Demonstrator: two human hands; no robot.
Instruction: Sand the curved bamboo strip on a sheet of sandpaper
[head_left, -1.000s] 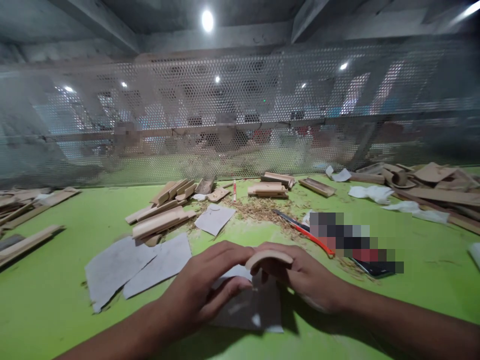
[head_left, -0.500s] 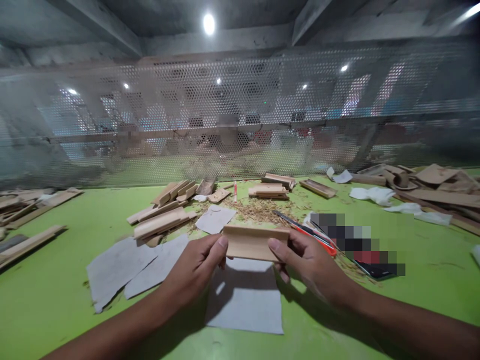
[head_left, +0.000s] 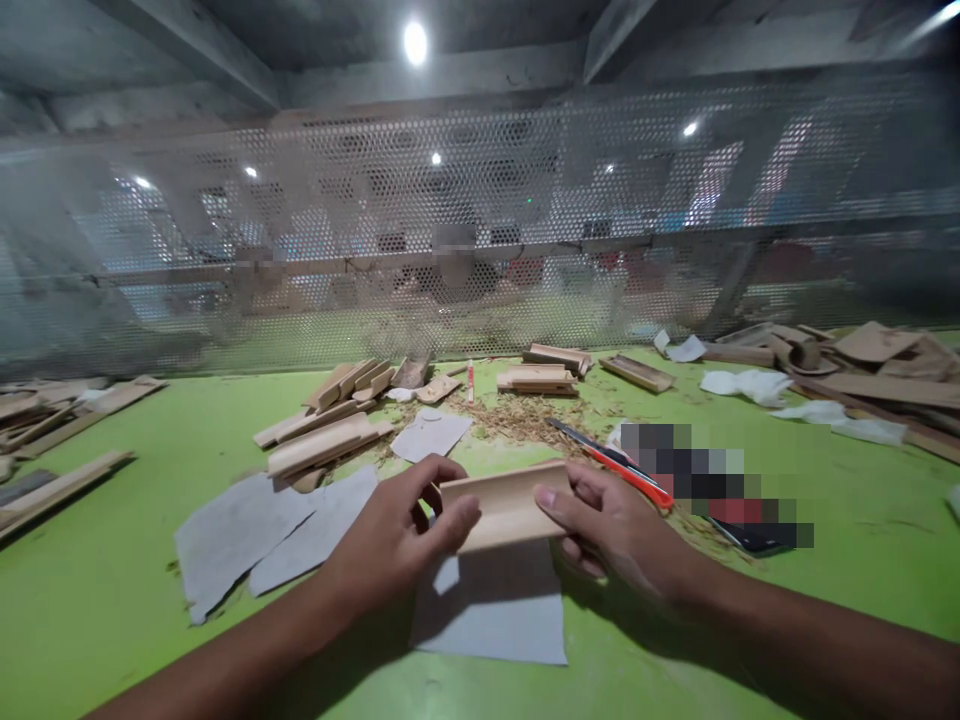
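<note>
A pale, trough-shaped piece of wood or bamboo (head_left: pixel 510 506) is held up over a white sheet (head_left: pixel 495 615). My left hand (head_left: pixel 401 525) is curled round its left end, with the thumb on the inner face. At the other end, my right hand (head_left: pixel 607 525) pinches the piece, thumb in front and fingers behind. The piece tilts slightly, its right end higher. Just beyond my right hand lies a utility knife (head_left: pixel 637 480) with a red-orange handle.
Thin shavings (head_left: pixel 517 418) lie mid-table. Stacked curved pieces (head_left: pixel 330 440) stand to the left, more wood strips (head_left: pixel 536 380) at the back. Torn white sheets (head_left: pixel 240 545) lie left. A dark, partly blurred-out object (head_left: pixel 750 535) lies right. Scrap (head_left: pixel 877 360) is piled far right. A perforated screen (head_left: pixel 337 220) closes the back.
The piece has come lower and nearer, and its left end has dipped. My left thumb has slid inward along its face while the left fingers have bent up behind the end.
</note>
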